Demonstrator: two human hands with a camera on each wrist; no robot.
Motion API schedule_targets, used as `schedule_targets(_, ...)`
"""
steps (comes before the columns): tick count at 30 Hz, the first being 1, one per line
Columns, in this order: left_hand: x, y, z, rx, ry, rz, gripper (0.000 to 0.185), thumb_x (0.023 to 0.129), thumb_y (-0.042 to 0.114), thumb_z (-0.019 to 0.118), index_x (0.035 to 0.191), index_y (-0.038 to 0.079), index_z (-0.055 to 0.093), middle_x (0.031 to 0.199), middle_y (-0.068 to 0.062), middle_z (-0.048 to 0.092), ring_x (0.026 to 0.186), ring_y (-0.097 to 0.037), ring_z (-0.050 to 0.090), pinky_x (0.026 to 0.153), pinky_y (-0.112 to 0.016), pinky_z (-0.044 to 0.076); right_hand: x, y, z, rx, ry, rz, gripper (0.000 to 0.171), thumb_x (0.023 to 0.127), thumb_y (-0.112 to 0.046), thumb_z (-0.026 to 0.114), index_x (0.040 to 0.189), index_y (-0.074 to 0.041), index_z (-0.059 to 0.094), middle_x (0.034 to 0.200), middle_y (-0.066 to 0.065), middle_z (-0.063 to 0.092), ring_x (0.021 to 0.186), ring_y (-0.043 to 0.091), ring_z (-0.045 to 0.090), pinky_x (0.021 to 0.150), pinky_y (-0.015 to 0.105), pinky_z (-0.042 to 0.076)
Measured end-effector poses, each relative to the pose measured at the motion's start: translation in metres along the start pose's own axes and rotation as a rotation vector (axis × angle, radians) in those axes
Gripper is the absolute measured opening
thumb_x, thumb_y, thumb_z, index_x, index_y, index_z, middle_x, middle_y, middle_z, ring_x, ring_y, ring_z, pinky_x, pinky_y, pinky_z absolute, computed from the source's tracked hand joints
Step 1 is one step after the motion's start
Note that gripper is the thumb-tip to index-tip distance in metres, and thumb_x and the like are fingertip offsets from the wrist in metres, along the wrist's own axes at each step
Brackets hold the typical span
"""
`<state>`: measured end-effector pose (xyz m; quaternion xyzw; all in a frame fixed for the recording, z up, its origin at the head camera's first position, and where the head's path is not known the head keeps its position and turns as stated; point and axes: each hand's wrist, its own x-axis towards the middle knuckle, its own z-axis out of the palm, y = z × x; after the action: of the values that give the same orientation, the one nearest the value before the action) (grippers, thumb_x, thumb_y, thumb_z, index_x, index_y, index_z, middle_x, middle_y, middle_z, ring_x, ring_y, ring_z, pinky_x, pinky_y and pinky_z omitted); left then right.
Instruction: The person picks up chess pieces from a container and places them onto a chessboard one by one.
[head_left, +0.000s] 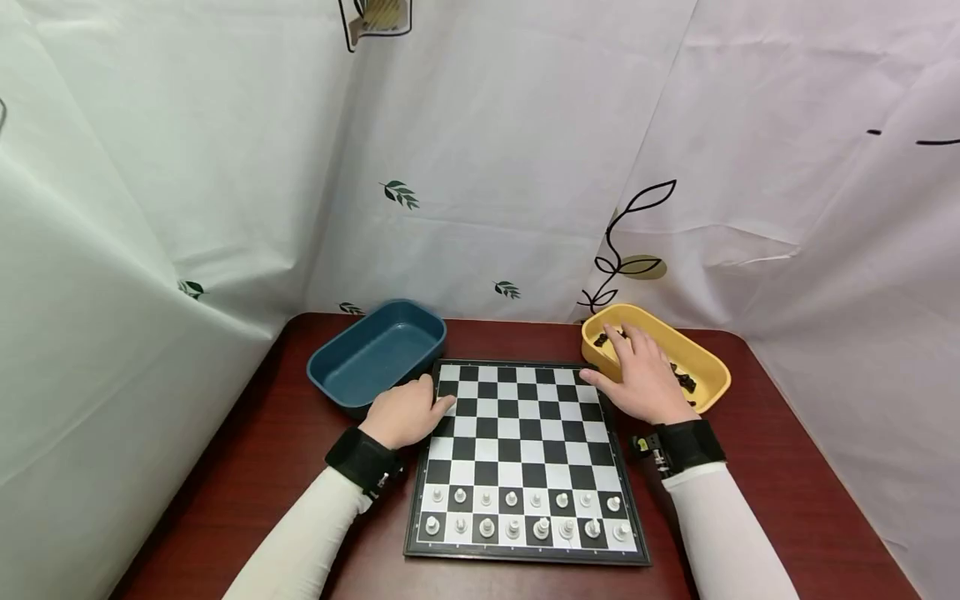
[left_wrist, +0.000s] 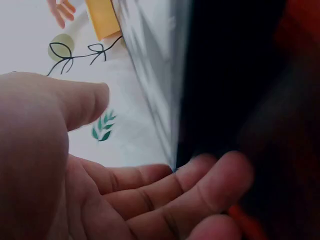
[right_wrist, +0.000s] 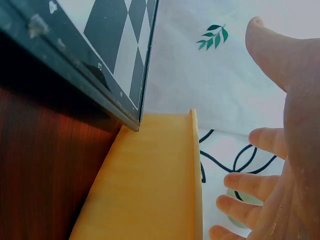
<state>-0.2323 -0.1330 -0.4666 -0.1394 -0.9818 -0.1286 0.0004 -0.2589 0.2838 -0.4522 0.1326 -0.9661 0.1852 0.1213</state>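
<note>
A black-and-white chessboard [head_left: 519, 429] lies on the table with two rows of white chess pieces [head_left: 542, 527] along its near side. My left hand [head_left: 402, 412] is at the board's far left edge, thumb apart from the loosely bent fingers. In the left wrist view, those fingertips [left_wrist: 227, 182] are close by the board's side; whether they touch it I cannot tell. My right hand [head_left: 643, 379] hovers over the yellow bin [head_left: 693, 354], fingers spread and holding nothing. Dark chess pieces [head_left: 684, 381] lie inside that bin, partly hidden by the hand.
A dark teal bin [head_left: 352, 350] stands on the table's far left, close to the board's corner. The reddish-brown table [head_left: 247, 475] ends at a white patterned cloth [head_left: 480, 167] hanging behind and at both sides. Black bands circle both wrists.
</note>
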Motion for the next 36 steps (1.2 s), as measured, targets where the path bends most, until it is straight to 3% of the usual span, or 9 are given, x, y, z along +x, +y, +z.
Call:
schedule_targets(8, 0.002, -0.008, 0.011, -0.120, -0.029, -0.078, 0.054, 0.115, 0.043, 0.059, 0.134, -0.007, 0.063, 0.111, -0.023, 0.075, 0.090, -0.036, 0.076, 0.079, -0.054, 0.061, 0.000, 0.003, 0.000, 0.003, -0.005, 0.012, 0.098, 0.103, -0.065, 0.072, 0.172, -0.007, 0.036, 0.173, 0.033, 0.030, 0.159, 0.058, 0.026, 0.124, 0.078, 0.022)
schedule_targets(14, 0.010, -0.016, 0.021, -0.210, 0.008, -0.101, 0.030, 0.115, 0.031, 0.057, 0.119, 0.003, 0.066, 0.092, -0.012, 0.070, 0.076, -0.026, 0.069, 0.071, -0.048, 0.058, -0.001, 0.005, 0.000, 0.007, -0.009, 0.031, 0.097, 0.103, -0.066, 0.070, 0.172, -0.007, 0.037, 0.172, 0.034, 0.030, 0.158, 0.059, 0.027, 0.123, 0.078, 0.023)
schedule_targets(22, 0.011, -0.023, 0.023, -0.429, -0.053, -0.125, 0.018, 0.116, 0.023, 0.057, 0.113, 0.005, 0.061, 0.070, -0.007, 0.059, 0.050, -0.022, 0.058, 0.054, -0.037, 0.047, 0.000, 0.009, 0.005, 0.001, -0.009, 0.028, 0.094, 0.104, -0.065, 0.070, 0.171, -0.007, 0.038, 0.172, 0.032, 0.032, 0.158, 0.058, 0.028, 0.123, 0.078, 0.023)
schedule_targets(36, 0.015, -0.026, 0.024, -0.431, -0.076, -0.117, 0.019, 0.116, 0.022, 0.056, 0.110, 0.006, 0.063, 0.071, -0.008, 0.059, 0.051, -0.022, 0.058, 0.055, -0.038, 0.046, 0.002, 0.007, -0.003, 0.002, -0.003, 0.040, 0.090, 0.108, -0.058, 0.068, 0.172, -0.003, 0.036, 0.168, 0.035, 0.037, 0.155, 0.058, 0.033, 0.121, 0.076, 0.031)
